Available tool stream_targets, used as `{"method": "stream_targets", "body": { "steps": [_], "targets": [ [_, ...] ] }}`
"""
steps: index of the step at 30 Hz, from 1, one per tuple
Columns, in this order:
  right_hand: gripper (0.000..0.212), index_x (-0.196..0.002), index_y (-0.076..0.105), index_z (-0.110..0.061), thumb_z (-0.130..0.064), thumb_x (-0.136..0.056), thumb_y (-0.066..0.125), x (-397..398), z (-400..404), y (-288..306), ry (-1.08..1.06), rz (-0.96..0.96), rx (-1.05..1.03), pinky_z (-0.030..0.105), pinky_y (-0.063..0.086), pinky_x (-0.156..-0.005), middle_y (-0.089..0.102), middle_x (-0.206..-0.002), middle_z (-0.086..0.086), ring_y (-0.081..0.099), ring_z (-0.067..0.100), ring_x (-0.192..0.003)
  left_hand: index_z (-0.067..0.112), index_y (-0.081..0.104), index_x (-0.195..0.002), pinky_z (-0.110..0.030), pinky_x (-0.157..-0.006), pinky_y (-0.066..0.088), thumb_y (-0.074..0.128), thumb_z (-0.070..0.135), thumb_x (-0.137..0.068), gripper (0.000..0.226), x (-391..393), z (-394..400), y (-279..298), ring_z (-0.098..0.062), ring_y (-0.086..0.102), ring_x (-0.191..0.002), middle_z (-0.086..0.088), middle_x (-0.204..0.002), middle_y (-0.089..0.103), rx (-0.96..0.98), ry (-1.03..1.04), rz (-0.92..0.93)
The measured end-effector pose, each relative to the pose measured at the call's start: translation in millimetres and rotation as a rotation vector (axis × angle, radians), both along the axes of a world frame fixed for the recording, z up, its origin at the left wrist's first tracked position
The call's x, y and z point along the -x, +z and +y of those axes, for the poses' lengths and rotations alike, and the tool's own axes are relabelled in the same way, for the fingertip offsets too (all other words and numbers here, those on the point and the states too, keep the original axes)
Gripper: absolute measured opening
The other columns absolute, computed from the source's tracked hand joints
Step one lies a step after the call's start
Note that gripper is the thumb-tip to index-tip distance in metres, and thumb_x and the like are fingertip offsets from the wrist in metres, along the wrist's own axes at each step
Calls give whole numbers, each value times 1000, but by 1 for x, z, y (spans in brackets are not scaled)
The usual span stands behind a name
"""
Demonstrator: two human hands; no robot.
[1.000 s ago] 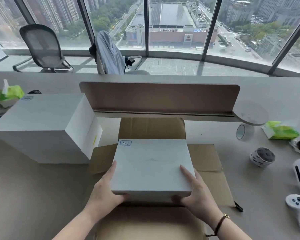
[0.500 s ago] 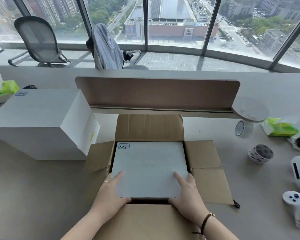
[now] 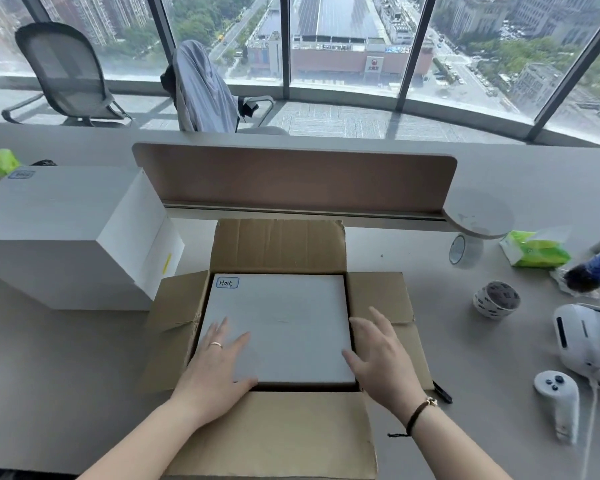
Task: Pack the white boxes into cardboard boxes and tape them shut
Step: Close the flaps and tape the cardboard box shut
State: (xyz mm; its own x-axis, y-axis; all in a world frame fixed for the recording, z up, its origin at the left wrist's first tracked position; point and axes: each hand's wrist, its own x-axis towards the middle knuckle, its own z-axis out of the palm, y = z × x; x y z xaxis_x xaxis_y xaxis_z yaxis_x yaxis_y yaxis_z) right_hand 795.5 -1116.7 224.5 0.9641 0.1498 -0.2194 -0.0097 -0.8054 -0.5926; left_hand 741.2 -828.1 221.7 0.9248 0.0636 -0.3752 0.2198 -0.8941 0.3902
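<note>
Head view, left hand (image 3: pixel 219 362) flat on white box (image 3: pixel 278 327), right hand (image 3: pixel 381 362) spread, empty

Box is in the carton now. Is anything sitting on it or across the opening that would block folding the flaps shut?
Nothing visible besides the hands. The left hand rests flat on the white box; the right hand hovers at its right edge. All four flaps of the cardboard box lie open.

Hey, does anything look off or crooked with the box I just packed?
Nothing stands out. The white box lies flat and square inside the cardboard box, all four flaps open. The left hand rests flat on it; the right hand hovers open at its right edge.
</note>
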Motion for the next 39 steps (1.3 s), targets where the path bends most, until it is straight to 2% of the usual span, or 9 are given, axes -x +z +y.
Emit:
{"method": "stream_targets", "body": {
  "steps": [4, 9, 16, 20, 24, 29, 32, 34, 39],
  "targets": [
    [76, -156, 31, -24, -38, -91, 69, -30, -39, -5, -245, 47, 27, 37, 20, -122, 19, -166, 11, 15, 24, -154, 41, 7, -160, -30, -124, 0, 54, 51, -98, 79, -14, -21, 3, -15, -12, -155, 6, -169, -14, -72, -168, 43],
    [80, -156, 29, -22, -36, -90, 71, -45, -56, -4, -386, 216, -240, 33, 40, -104, 46, -151, 1, 47, 22, -135, 47, -3, -158, -43, -126, 8, 49, 59, -96, 81, -30, -47, -4, -25, -4, -157, 5, -170, -5, -193, -296, 74],
    [62, -149, 46, -23, -33, -93, 70, -45, -56, 14, -359, 26, -248, 32, 40, -108, 57, -142, -5, 50, 15, -132, 43, 3, -159, -36, -126, 10, 52, 58, -95, 82, -36, -46, -5, -21, 3, -156, 13, -169, 3, -182, -265, 71],
    [51, -138, 51, -33, -32, -92, 72, -45, -48, 29, -366, 32, -485, 26, 47, -89, 65, -109, -17, 61, -4, -103, 44, 8, -159, -34, -125, 11, 55, 54, -94, 81, -37, -45, -7, -18, 7, -155, 14, -168, 10, -133, -228, 37],
    [45, -137, 49, -37, -36, -96, 67, -41, -25, 37, -287, 93, -608, 32, 59, -78, 75, -104, -6, 71, 12, -91, 41, 9, -160, -32, -125, 10, 54, 52, -95, 79, -37, -44, -8, -16, 6, -155, 15, -168, 9, -123, -215, 34],
    [39, -117, 72, -23, -48, -105, 44, -31, 11, 21, -134, 156, -550, 32, 49, -99, 75, -109, -9, 66, 11, -109, 37, 11, -161, -32, -125, 10, 51, 55, -97, 78, -32, -31, -8, -16, 4, -156, 15, -169, 4, -143, -174, 38],
    [43, -131, 65, -23, -45, -107, 38, -24, 29, 9, -10, 179, -400, 22, 36, -104, 60, -141, -3, 50, 11, -134, 35, 16, -160, -34, -125, 12, 51, 57, -96, 76, -27, -16, -10, -16, 5, -156, 12, -169, 4, -162, -143, 30],
    [48, -153, 41, -31, -43, -107, 39, -21, 41, -2, 182, 156, -97, 28, 17, -122, 26, -166, -3, 19, 14, -154, 35, 19, -159, -34, -125, 12, 51, 58, -95, 75, -23, -3, -12, -16, 6, -155, 10, -169, 6, -181, -124, 18],
    [60, -158, 14, -47, -49, -103, 38, -18, 58, -26, 377, 118, 283, 44, -9, -125, -12, -169, -7, -16, 22, -155, 32, 22, -159, -39, -126, 6, 51, 55, -96, 72, -13, 30, -16, -19, 0, -156, 3, -170, 5, -173, -10, -15]
  ]
}}
